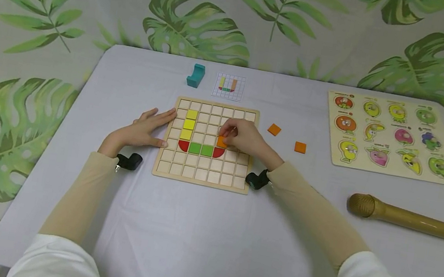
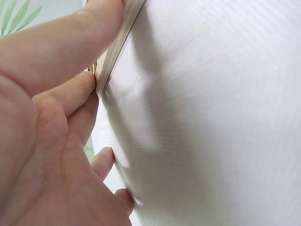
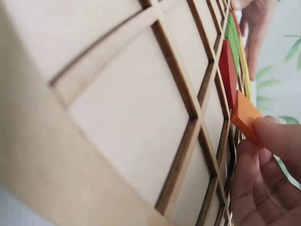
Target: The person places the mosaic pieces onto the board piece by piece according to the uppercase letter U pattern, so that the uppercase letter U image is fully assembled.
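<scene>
A wooden grid board (image 1: 200, 183) lies on the table. Its cells hold a column of yellow square tiles (image 1: 189, 124), a bottom row of two green square tiles (image 1: 200, 149), and a red rounded tile (image 1: 183, 145) at each end. My right hand (image 1: 242, 136) pinches an orange square tile (image 3: 245, 115) between thumb and fingers. That tile is tilted over a cell just above the right red piece. Along the board's left edge, my left hand (image 1: 142, 127) rests with spread fingers, the thumb and fingertips touching the rim.
Two loose orange tiles (image 1: 274, 129) lie right of the board. Behind it are a pattern card (image 1: 229, 86) and a teal curved block (image 1: 195, 76). A fruit puzzle board (image 1: 396, 138) and a gold microphone (image 1: 409, 218) lie on the right side of the table.
</scene>
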`<state>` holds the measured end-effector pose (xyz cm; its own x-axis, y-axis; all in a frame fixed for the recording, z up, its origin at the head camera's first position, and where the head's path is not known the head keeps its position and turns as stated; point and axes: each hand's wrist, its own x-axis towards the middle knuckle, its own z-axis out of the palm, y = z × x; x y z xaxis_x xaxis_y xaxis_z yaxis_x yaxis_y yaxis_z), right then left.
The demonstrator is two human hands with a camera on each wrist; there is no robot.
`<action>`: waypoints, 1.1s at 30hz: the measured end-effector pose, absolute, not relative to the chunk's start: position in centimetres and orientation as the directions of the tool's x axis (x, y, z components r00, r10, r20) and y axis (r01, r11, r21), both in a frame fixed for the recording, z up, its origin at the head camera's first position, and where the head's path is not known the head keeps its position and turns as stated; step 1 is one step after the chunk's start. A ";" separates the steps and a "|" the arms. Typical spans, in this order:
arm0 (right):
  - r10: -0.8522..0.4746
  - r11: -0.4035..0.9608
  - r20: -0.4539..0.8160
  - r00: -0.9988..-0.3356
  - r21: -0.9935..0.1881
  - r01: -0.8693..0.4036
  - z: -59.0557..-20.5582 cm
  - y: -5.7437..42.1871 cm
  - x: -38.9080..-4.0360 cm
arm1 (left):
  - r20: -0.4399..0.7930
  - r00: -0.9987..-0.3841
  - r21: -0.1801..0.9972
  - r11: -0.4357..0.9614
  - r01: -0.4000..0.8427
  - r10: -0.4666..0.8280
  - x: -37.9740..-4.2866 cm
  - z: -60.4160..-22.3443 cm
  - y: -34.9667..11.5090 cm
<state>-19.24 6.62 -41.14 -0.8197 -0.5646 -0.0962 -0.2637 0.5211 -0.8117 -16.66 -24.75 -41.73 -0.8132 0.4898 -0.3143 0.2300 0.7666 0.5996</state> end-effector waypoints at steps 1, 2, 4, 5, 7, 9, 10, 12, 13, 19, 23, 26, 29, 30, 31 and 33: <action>-0.564 0.527 -0.093 -0.820 -0.806 -0.271 -41.1 6.5 -19.2 | -0.315 -0.813 0.600 0.766 0.229 0.490 -16.7 -41.7 -24.7; -0.563 0.534 -0.089 -0.822 -0.798 -0.279 -41.2 6.4 -19.1 | -0.317 -0.813 0.600 0.767 0.227 0.489 -16.6 -41.7 -24.7; -0.561 0.549 -0.080 -0.824 -0.781 -0.298 -41.2 6.2 -19.1 | -0.320 -0.813 0.602 0.767 0.223 0.487 -16.6 -41.7 -24.7; -0.557 0.559 -0.080 -0.827 -0.772 -0.302 -41.2 6.2 -19.1 | -0.321 -0.813 0.602 0.767 0.221 0.486 -16.6 -41.7 -24.7; -0.550 0.576 -0.079 -0.831 -0.757 -0.309 -41.3 6.0 -19.0 | -0.323 -0.813 0.603 0.768 0.217 0.484 -16.6 -41.6 -24.7; -0.548 0.594 -0.077 -0.833 -0.737 -0.322 -41.3 5.9 -19.0 | -0.324 -0.814 0.604 0.768 0.215 0.483 -16.6 -41.6 -24.7; -0.547 0.601 -0.077 -0.833 -0.729 -0.328 -41.3 5.8 -19.0 | -0.324 -0.814 0.605 0.767 0.214 0.482 -16.6 -41.6 -24.7; -0.547 0.614 -0.077 -0.834 -0.714 -0.337 -41.3 5.8 -18.9 | -0.323 -0.814 0.604 0.767 0.215 0.482 -16.6 -41.7 -24.7; -0.548 0.618 -0.075 -0.833 -0.708 -0.342 -41.3 5.7 -18.9 | -0.322 -0.815 0.605 0.767 0.215 0.482 -16.6 -41.7 -24.7; -0.544 0.566 -0.061 -0.837 -0.762 -0.313 -41.4 6.3 -18.9 | -0.316 -0.814 0.610 0.762 0.219 0.487 -16.6 -41.6 -24.6; -0.522 0.528 -0.093 -0.848 -0.816 -0.235 -41.5 7.5 -19.0 | -0.313 -0.814 0.612 0.759 0.221 0.489 -16.6 -41.6 -24.6; -0.498 0.507 -0.115 -0.860 -0.843 -0.181 -41.4 8.7 -19.0 | -0.312 -0.814 0.612 0.759 0.222 0.490 -16.6 -41.6 -24.6; -0.469 0.491 -0.126 -0.874 -0.860 -0.139 -41.1 10.2 -19.0 | -0.310 -0.815 0.612 0.759 0.224 0.490 -16.5 -41.6 -24.6; -0.460 0.487 -0.125 -0.879 -0.863 -0.132 -41.1 10.7 -19.0 | -0.309 -0.815 0.610 0.759 0.226 0.491 -16.5 -41.5 -24.6; -0.446 0.487 -0.124 -0.886 -0.864 -0.124 -41.1 11.3 -19.0 | -0.309 -0.815 0.609 0.760 0.227 0.491 -16.5 -41.5 -24.6; -0.420 0.489 -0.119 -0.900 -0.865 -0.114 -41.0 12.4 -18.9 | -0.308 -0.815 0.608 0.760 0.228 0.491 -16.5 -41.5 -24.5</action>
